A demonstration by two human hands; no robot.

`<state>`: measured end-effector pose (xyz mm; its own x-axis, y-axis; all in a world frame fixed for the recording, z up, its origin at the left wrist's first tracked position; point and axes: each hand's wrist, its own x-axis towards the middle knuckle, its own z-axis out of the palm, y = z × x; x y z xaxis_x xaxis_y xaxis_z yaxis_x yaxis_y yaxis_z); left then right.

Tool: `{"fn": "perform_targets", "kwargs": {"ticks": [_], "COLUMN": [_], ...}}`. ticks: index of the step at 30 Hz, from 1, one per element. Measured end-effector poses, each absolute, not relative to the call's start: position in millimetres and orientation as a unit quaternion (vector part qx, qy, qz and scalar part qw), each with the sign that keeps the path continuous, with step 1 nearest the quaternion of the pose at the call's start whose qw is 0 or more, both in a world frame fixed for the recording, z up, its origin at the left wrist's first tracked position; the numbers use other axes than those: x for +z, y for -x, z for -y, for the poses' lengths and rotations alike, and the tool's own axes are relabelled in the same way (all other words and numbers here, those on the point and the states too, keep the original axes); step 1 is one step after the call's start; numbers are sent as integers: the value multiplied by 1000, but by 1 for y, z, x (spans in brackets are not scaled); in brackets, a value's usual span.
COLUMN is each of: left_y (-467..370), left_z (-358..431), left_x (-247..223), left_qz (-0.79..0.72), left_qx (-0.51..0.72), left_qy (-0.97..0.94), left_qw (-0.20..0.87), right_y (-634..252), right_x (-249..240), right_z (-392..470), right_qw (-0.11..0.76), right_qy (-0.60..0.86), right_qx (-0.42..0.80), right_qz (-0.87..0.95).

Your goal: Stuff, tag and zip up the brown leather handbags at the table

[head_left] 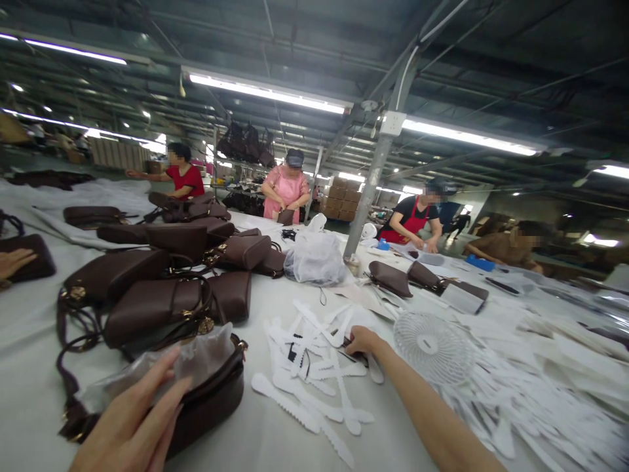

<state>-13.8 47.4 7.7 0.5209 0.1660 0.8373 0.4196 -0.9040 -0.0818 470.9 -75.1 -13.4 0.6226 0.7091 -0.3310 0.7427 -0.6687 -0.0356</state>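
My left hand (132, 416) lies over the near edge of a dark brown handbag (216, 400), its fingers stretched out and apart. Crumpled clear plastic (204, 357) pokes out of the bag's top, close to those fingertips. On the other side, my right hand (362, 342) reaches forward to a loose heap of white notched strips (314, 367). Its fingers are bent together at a small dark piece; what they pinch is too small to name. Black tags (293, 351) lie among the strips.
Several brown handbags (152, 308) crowd the table's left side. A white fan (430, 344) stands right of my right hand, beside a large spread of white strips (550, 387). A metal post (368, 196) rises behind. Co-workers stand across the table, and another person's hand (17, 262) shows at left.
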Motion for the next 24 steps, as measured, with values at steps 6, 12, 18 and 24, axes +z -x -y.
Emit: {"fn": "perform_targets", "kwargs": {"ticks": [6, 12, 18, 24], "left_y": [19, 4, -42, -42], "left_z": [-20, 9, 54, 68], "left_x": [30, 41, 50, 47], "left_qz": [183, 184, 250, 201], "left_qx": [-479, -471, -358, -329], "left_qy": [852, 855, 680, 542], "left_qw": [106, -119, -589, -746], "right_y": [-463, -423, -312, -232], "right_x": [38, 107, 131, 125], "right_z": [92, 112, 92, 78], "right_qw": [-32, -217, -451, -545], "right_qy": [-862, -755, -544, -465], "right_qx": [-323, -427, -456, -430], "right_qz": [-389, -447, -541, -549]}}
